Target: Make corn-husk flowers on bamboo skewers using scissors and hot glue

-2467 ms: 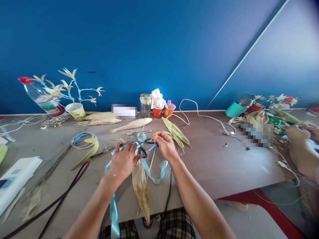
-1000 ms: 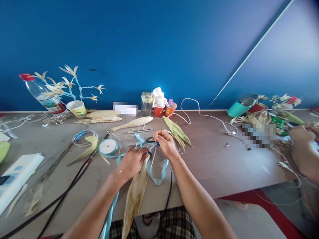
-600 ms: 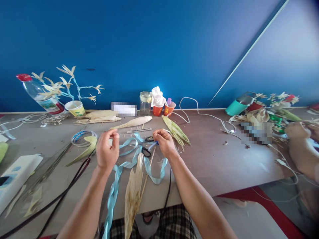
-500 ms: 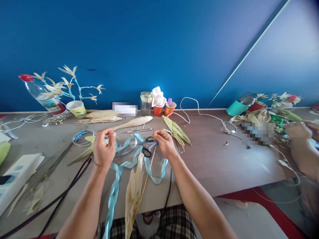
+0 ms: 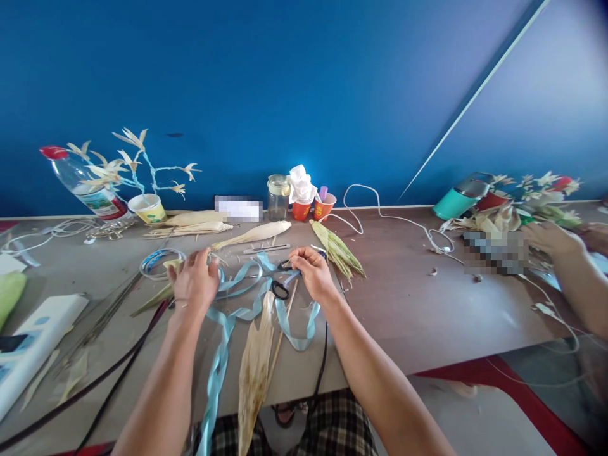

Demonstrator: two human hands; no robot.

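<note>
My left hand (image 5: 196, 282) is over the table with its fingers apart, beside a coiled cable (image 5: 159, 263) and a green husk leaf (image 5: 152, 301). A thin pale strand shows near its fingertips; I cannot tell whether they touch it. My right hand (image 5: 311, 271) is pinched closed above the black-handled scissors (image 5: 280, 290); what it pinches is too small to make out. Light-blue ribbon (image 5: 244, 312) curls between the hands and hangs over the table edge. A dry corn husk (image 5: 254, 361) lies below, by a thin stick (image 5: 284, 329). Beyond the hands are a utility knife (image 5: 266, 249) and a pale husk bundle (image 5: 254, 234).
A bottle (image 5: 92, 190), a cup of husk flowers (image 5: 146, 208), a glass jar (image 5: 278, 197) and paper cups (image 5: 324, 208) line the wall. A power strip (image 5: 40, 345) is at left. Another person's hand (image 5: 553, 244) works at far right near a teal mug (image 5: 456, 202).
My left hand has spread its fingers from a pinch and dropped slightly. My right hand has barely moved. The other person's hand at right has shifted left and up.
</note>
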